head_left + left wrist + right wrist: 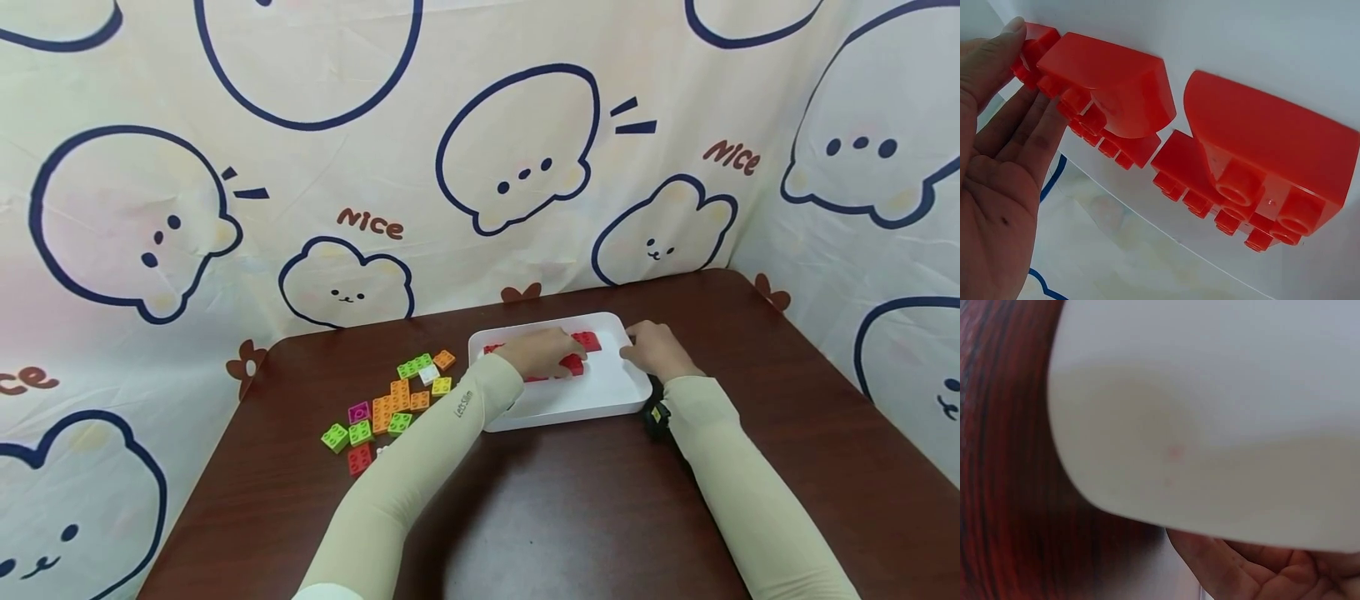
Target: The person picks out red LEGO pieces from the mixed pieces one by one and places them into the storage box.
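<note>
A white tray [611, 390] holds several red building bricks [587, 342] near its far side. Reaching in from the left, my left hand [538, 353] is over these bricks. In the left wrist view, its thumb and fingers pinch the red brick [1044, 32] at the end of the group. Closer to that camera lie a red brick with a curved side [1113, 75] and another curved one [1272, 137]. My right hand [662, 350] grips the tray's right edge. The right wrist view shows the tray wall [1222, 494] hiding part of its fingers.
Left of the tray, loose bricks lie on the dark wooden table [540, 517]: green [415, 367], orange [382, 413], magenta [359, 412], yellow [441, 386], white [428, 375] and red [360, 458]. My left forearm partly covers this group. A printed cloth [465, 275] hangs behind the table.
</note>
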`<act>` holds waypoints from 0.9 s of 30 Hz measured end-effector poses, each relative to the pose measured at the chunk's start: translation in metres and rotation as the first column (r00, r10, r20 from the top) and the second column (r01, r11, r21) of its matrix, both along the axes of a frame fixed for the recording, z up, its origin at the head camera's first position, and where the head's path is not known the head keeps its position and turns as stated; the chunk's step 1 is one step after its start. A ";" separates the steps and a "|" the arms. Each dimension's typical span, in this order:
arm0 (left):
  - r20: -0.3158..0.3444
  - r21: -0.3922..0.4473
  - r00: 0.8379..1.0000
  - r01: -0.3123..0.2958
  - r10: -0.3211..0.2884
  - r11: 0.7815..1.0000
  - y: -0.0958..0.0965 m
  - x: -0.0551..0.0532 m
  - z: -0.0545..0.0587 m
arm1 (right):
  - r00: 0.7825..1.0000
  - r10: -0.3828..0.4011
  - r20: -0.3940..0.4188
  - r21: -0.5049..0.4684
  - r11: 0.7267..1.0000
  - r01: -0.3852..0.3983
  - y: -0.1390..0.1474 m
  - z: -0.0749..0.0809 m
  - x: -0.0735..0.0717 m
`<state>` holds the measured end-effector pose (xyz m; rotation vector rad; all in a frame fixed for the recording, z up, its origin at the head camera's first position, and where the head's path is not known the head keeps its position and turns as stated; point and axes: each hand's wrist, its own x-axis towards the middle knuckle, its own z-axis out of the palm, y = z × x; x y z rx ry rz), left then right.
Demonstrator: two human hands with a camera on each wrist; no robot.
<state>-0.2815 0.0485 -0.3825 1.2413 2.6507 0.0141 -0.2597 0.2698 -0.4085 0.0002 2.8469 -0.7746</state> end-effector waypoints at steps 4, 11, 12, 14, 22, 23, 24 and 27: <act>0.007 0.014 1.000 -0.006 0.006 1.000 -0.002 0.000 0.001 | 1.000 0.001 0.003 -0.002 1.000 -0.001 -0.001 0.000 -0.001; 0.022 0.031 1.000 0.005 -0.006 1.000 -0.007 -0.001 0.004 | 1.000 0.003 -0.004 0.006 1.000 -0.003 -0.001 0.001 0.001; 0.023 0.034 1.000 0.008 -0.009 0.999 -0.007 -0.001 0.004 | 1.000 0.003 -0.005 0.005 1.000 -0.003 -0.001 0.001 0.001; 0.019 0.034 1.000 0.017 -0.018 0.999 -0.009 0.001 0.005 | 1.000 0.002 -0.010 0.006 1.000 -0.002 -0.002 0.001 0.002; 0.032 0.027 0.999 -0.031 0.030 0.999 -0.013 0.007 0.008 | 1.000 -0.012 -0.002 -0.003 1.000 0.012 -0.002 -0.002 0.003; 0.029 0.028 0.999 -0.031 0.030 0.999 -0.013 0.007 0.009 | 1.000 -0.010 -0.001 -0.003 1.000 0.010 -0.002 -0.002 0.002; 0.029 0.032 0.999 -0.030 0.030 0.999 -0.014 0.007 0.009 | 1.000 -0.008 -0.002 -0.002 1.000 0.008 -0.002 -0.002 0.002; 0.032 0.054 0.999 -0.038 0.036 0.998 -0.017 0.008 0.012 | 1.000 0.003 -0.007 0.003 1.000 -0.003 -0.002 0.000 0.001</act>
